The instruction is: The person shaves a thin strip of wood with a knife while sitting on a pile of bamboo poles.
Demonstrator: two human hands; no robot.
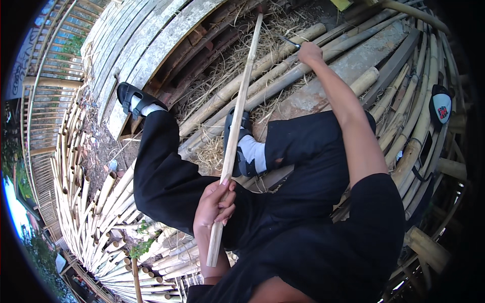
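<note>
My left hand (214,204) is wrapped around a long, pale split-bamboo strip (240,106) near its lower end. The strip slants away from my lap, past my sandalled foot, and its far tip reaches the dark wooden structure at the top. Its near end sticks out below my fist, over my forearm. Farther out, to the right of the strip, my right hand (309,53) is closed on a knife (289,41). The thin dark blade points left toward the strip, with a gap between them. The handle is mostly hidden in my fist.
Bamboo poles (273,88) lie across the ground under my right arm, among curled shavings (212,154). A weathered plank platform (129,50) stands at upper left. Cut bamboo stacks (108,202) fill the left. A black-and-white cap-like object (441,105) rests at far right.
</note>
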